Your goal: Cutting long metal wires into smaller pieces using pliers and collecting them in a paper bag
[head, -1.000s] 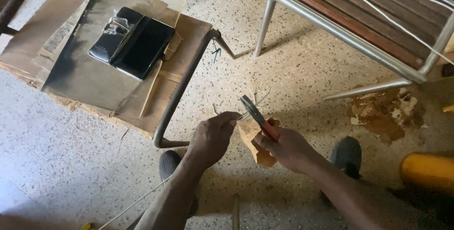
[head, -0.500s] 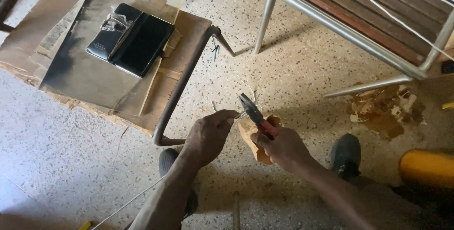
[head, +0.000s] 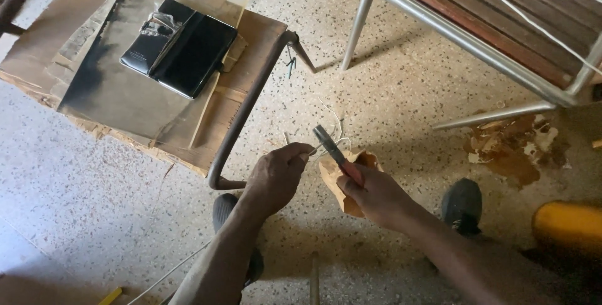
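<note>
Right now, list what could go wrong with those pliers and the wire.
1. The left hand pinches the thin wire right beside the pliers in the right hand; a slip could nip a fingertip.
2. Loose wire ends curl upward and might flick up when cut.
3. Offcuts could scatter unseen on the speckled floor.

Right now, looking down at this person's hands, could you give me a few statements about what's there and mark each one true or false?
1. The right hand holds red-handled pliers. True.
2. The left hand lies flat on the floor. False: it is raised, pinching thin wire at the pliers' tip.
3. A black case lies on cardboard. True.
4. The metal-framed bench is on the left of the view. False: it is at upper right.
5. A yellow thing sits at the right edge. True.
</note>
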